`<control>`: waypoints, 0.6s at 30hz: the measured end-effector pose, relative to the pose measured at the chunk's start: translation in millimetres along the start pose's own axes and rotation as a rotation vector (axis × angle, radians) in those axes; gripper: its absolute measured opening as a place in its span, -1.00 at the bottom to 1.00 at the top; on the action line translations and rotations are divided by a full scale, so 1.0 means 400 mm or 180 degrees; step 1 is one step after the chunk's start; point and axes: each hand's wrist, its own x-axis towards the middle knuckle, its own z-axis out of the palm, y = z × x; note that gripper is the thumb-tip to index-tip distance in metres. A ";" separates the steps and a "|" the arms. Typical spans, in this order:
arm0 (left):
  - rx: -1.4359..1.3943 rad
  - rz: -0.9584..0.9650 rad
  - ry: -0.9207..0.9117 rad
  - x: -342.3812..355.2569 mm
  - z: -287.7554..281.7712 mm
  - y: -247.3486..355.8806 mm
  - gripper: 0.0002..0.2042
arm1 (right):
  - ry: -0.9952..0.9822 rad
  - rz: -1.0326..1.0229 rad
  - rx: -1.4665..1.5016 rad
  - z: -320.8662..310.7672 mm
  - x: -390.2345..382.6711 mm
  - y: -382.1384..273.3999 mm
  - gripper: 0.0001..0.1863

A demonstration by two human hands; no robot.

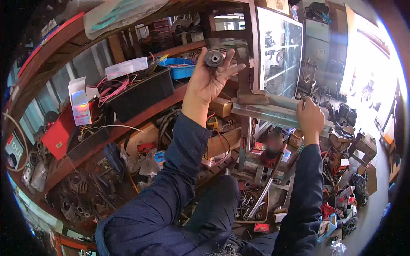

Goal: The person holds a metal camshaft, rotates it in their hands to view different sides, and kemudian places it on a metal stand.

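Note:
In my raised left hand (209,81) is a round grey metal part (214,58) with a hole through its centre. The thumb and fingers stand around it, some fingers stretched out to the right; how far the part reaches behind them is hidden. My right hand (310,116) is closed over the edge of a pale metal beam (269,115), near its right end. A brown angled metal piece (252,99) lies on the beam's left part, between my two hands.
To the left, a shelf (141,112) carries a black bin (141,96), a blue tray (178,68) and a white box (80,102). Greasy engine parts (79,187) crowd the lower shelf. A long metal bar (267,187) leans below the beam. Boxes and parts (341,166) cover the floor at right.

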 end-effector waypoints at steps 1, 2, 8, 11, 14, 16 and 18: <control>-0.0014 0.0007 0.0009 -0.006 0.002 -0.004 -0.52 | -0.0013 -0.0008 -0.0010 -0.001 0.000 -0.001 -0.71; -0.0001 0.0065 -0.0079 -0.010 0.004 -0.007 -0.53 | -0.0031 0.0035 -0.0028 -0.002 0.001 -0.003 -0.70; 0.0053 -0.0156 -0.0600 -0.050 0.059 -0.019 -0.58 | -0.0116 0.0069 -0.0108 -0.005 0.002 0.000 -0.68; 0.0100 0.0008 -0.0603 -0.068 0.087 -0.026 -0.60 | -0.0134 0.0121 -0.0126 -0.015 0.001 -0.009 -0.68; -0.0060 0.0106 -0.0765 -0.091 0.105 -0.032 -0.64 | -0.0235 0.0149 -0.0153 -0.015 0.002 -0.014 -0.67; -0.0184 0.0126 -0.0975 -0.104 0.112 -0.036 -0.67 | -0.0297 0.0144 -0.0173 -0.012 0.006 -0.009 -0.67; -0.0333 0.0114 -0.1164 -0.118 0.120 -0.036 -0.71 | -0.0287 0.0191 -0.0161 -0.007 0.006 -0.008 -0.67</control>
